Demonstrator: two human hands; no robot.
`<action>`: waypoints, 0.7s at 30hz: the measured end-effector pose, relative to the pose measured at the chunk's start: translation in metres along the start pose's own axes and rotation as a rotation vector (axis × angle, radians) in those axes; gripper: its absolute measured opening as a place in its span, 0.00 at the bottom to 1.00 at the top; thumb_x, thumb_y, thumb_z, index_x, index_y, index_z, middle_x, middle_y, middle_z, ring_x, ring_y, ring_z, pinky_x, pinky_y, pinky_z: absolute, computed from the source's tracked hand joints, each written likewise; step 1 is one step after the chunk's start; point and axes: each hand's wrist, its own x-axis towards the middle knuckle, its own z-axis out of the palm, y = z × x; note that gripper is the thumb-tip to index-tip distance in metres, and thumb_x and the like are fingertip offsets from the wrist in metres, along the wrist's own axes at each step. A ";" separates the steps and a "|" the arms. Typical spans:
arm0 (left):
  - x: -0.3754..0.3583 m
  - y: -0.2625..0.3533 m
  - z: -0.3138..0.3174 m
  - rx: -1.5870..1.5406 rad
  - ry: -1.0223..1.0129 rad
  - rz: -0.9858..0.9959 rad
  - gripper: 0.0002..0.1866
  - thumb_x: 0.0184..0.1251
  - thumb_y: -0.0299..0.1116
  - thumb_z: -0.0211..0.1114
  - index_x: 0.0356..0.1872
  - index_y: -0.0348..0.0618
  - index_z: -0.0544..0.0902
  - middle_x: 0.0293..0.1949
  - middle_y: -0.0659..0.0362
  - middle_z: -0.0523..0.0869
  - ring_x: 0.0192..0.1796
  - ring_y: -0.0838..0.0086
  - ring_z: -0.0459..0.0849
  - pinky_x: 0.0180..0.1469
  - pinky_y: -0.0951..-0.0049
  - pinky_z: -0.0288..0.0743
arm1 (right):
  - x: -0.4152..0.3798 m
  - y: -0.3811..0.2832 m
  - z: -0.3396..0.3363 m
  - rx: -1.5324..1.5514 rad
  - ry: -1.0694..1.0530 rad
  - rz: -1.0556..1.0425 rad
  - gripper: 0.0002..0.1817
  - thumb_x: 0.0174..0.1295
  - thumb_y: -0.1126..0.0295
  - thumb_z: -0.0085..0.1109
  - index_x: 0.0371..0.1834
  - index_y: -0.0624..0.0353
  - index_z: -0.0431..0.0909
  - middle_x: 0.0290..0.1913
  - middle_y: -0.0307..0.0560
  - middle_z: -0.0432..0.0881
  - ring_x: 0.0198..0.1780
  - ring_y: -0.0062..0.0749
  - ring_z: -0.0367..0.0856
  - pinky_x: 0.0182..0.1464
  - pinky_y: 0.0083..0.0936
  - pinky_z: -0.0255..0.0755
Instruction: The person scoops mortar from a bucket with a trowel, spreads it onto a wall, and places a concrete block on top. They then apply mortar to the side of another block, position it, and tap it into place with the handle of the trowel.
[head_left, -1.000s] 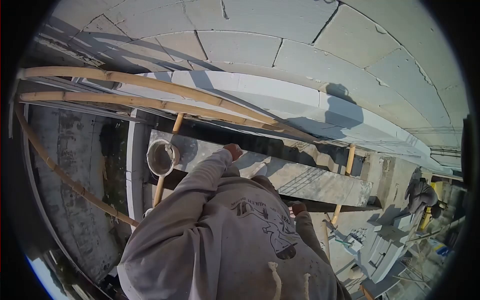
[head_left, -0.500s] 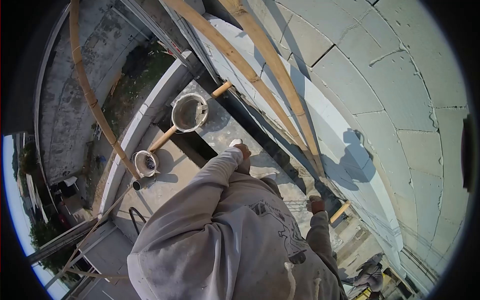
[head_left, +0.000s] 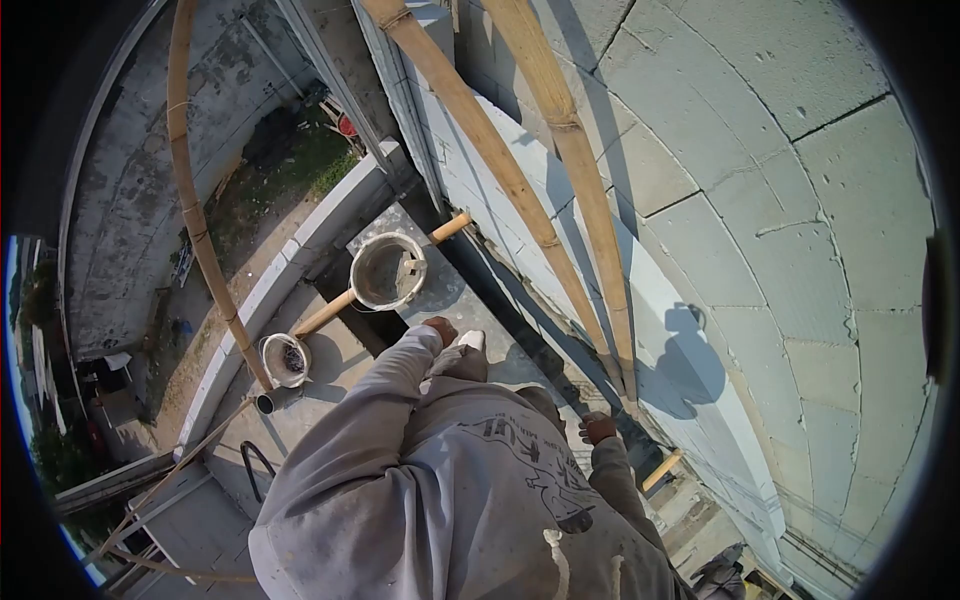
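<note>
My left hand [head_left: 440,330] hangs low in front of me, near a pale shoe [head_left: 471,345]. Its fingers are mostly hidden, and no held object shows. On the wall side, my right hand [head_left: 598,428] hangs with loosely curled fingers, apart from one another and with nothing visible in them. Ahead of the left hand stands a large mortar-smeared bucket [head_left: 356,284], with a tool or pale piece inside that I cannot make out clearly. Farther left is a smaller bucket [head_left: 268,350] holding dark bits.
Bamboo poles [head_left: 570,165] rise beside the pale block wall [head_left: 735,230] on my right. A crosswise pole [head_left: 325,315] passes by the buckets. Dark gaps edge the grey platform [head_left: 515,365]. Ground lies far below on the left. At the lower right, another person [head_left: 722,575] is partly visible.
The view has shifted, with buckets and poles now lower in it. Both hands have swung leftward and the pale shoe stands out more. My shadow on the wall has moved lower.
</note>
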 end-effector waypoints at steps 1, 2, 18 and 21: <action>0.026 -0.024 0.033 0.149 0.023 0.103 0.13 0.60 0.37 0.51 0.42 0.44 0.79 0.48 0.52 0.79 0.53 0.59 0.76 0.52 0.64 0.71 | -0.001 -0.007 -0.003 -0.013 0.004 -0.008 0.11 0.57 0.66 0.51 0.39 0.59 0.76 0.28 0.41 0.79 0.22 0.23 0.76 0.22 0.23 0.68; 0.041 -0.039 0.054 0.137 0.032 0.100 0.13 0.60 0.37 0.51 0.42 0.44 0.79 0.48 0.52 0.79 0.53 0.59 0.76 0.52 0.64 0.71 | -0.002 -0.014 -0.007 -0.026 0.021 0.017 0.11 0.57 0.66 0.51 0.40 0.58 0.76 0.28 0.41 0.79 0.23 0.24 0.76 0.23 0.24 0.69; 0.001 -0.022 0.042 -0.199 0.020 -0.016 0.17 0.64 0.35 0.47 0.53 0.55 0.76 0.54 0.54 0.75 0.56 0.60 0.73 0.61 0.67 0.64 | -0.029 -0.116 0.000 -0.380 0.041 -0.253 0.11 0.56 0.73 0.46 0.38 0.59 0.78 0.28 0.42 0.80 0.22 0.24 0.77 0.20 0.23 0.66; -0.008 -0.032 0.037 -0.237 0.036 -0.030 0.18 0.63 0.40 0.49 0.52 0.50 0.76 0.53 0.51 0.76 0.56 0.59 0.73 0.60 0.66 0.65 | -0.035 -0.122 0.006 -0.412 0.047 -0.274 0.10 0.55 0.73 0.48 0.36 0.59 0.78 0.26 0.40 0.79 0.20 0.23 0.75 0.19 0.22 0.64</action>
